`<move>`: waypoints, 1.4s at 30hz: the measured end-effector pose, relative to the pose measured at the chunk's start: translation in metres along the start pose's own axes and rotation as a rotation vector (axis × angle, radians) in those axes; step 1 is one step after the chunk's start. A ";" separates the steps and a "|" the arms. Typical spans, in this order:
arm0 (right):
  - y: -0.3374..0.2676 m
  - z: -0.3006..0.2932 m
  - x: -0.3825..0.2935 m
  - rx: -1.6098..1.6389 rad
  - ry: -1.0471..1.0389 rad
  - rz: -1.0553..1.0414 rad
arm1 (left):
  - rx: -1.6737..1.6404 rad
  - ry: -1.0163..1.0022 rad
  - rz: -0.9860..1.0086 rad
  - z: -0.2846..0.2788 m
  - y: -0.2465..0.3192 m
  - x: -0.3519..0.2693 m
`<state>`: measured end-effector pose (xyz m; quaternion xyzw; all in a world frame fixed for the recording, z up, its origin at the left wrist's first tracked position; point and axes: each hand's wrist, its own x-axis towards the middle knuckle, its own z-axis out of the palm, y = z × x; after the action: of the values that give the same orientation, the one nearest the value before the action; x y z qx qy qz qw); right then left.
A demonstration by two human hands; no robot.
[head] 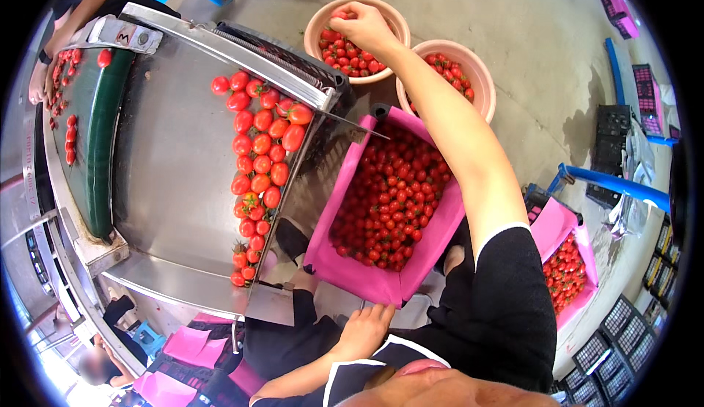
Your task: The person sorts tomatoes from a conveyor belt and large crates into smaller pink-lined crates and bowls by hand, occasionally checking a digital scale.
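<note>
My right hand (363, 25) reaches over a round pinkish-tan tub (404, 19) of small red tomatoes (352, 58), a red tomato (342, 15) between its fingertips. Bent fingers of my left hand (367, 324) lie at the near end of a pink-lined crate (352, 291); whether they grip the rim is unclear. Many small tomatoes (396, 203) fill much of that crate. To the left, larger red tomatoes (261, 143) gather along the near edge of a metal sorting table (176, 148). A second tub (484, 82) of tomatoes is partly hidden by my right forearm.
A thin metal strip (352, 124) juts from the table corner over the crate. A green roller (102, 143) spans the table's far side, near another person's arm (71, 27). Another pink-lined tomato crate (588, 264) and a blue bar (616, 181) are at right.
</note>
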<state>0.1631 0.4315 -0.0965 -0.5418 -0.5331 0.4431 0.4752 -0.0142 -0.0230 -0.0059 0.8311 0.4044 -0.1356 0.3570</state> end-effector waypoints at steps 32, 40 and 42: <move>0.100 -0.033 -0.241 -0.870 -0.718 0.137 | 0.143 0.023 -0.036 -0.018 -0.003 0.009; 0.099 -0.022 -0.240 -0.988 -0.790 -0.015 | 0.135 0.083 -0.031 -0.018 -0.001 0.008; 0.101 -0.017 -0.243 -1.069 -0.806 -0.105 | 0.141 0.064 -0.032 -0.019 0.000 0.006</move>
<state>0.1865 0.1902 -0.1996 -0.4681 -0.8407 0.2622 -0.0737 -0.0121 -0.0066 0.0043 0.8513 0.4185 -0.1428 0.2823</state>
